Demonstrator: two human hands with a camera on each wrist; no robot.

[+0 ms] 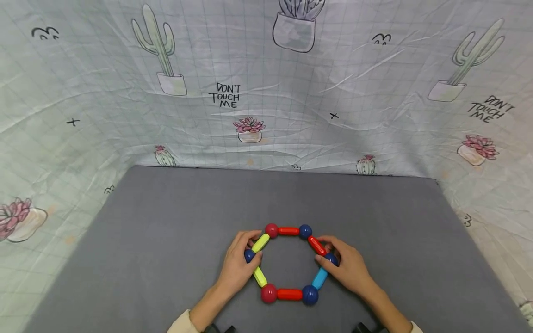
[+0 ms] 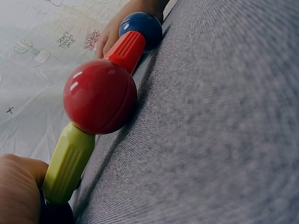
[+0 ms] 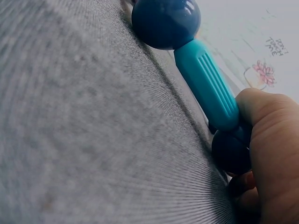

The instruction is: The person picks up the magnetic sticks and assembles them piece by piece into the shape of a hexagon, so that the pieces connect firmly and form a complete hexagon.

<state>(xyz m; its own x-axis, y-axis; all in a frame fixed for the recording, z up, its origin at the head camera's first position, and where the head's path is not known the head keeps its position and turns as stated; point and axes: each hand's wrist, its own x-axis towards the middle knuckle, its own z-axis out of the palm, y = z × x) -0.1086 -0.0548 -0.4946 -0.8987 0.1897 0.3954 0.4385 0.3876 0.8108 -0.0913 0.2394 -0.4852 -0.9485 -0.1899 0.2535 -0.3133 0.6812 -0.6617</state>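
A six-sided ring of toy building rods and balls lies on the grey cloth in the head view. Its left corner is a blue ball (image 1: pixel 249 255) between two yellow-green rods (image 1: pixel 260 277); my left hand (image 1: pixel 236 267) grips that corner with thumb and fingers. At the opposite corner, my right hand (image 1: pixel 349 268) holds another blue ball (image 1: pixel 331 259), where a red rod (image 1: pixel 317 245) meets a light blue rod (image 1: pixel 320 279). Red balls (image 1: pixel 269 293) sit at the two left-hand corners, near and far. The right wrist view shows the light blue rod (image 3: pixel 208 84) beside my thumb.
Grey cloth (image 1: pixel 187 208) covers the tabletop around the ring. Behind and at both sides hangs a pale curtain (image 1: pixel 266 92) printed with cacti and lettering. Cream sleeves (image 1: pixel 183 323) and dark wrist gear (image 1: pixel 366 328) show at the bottom edge.
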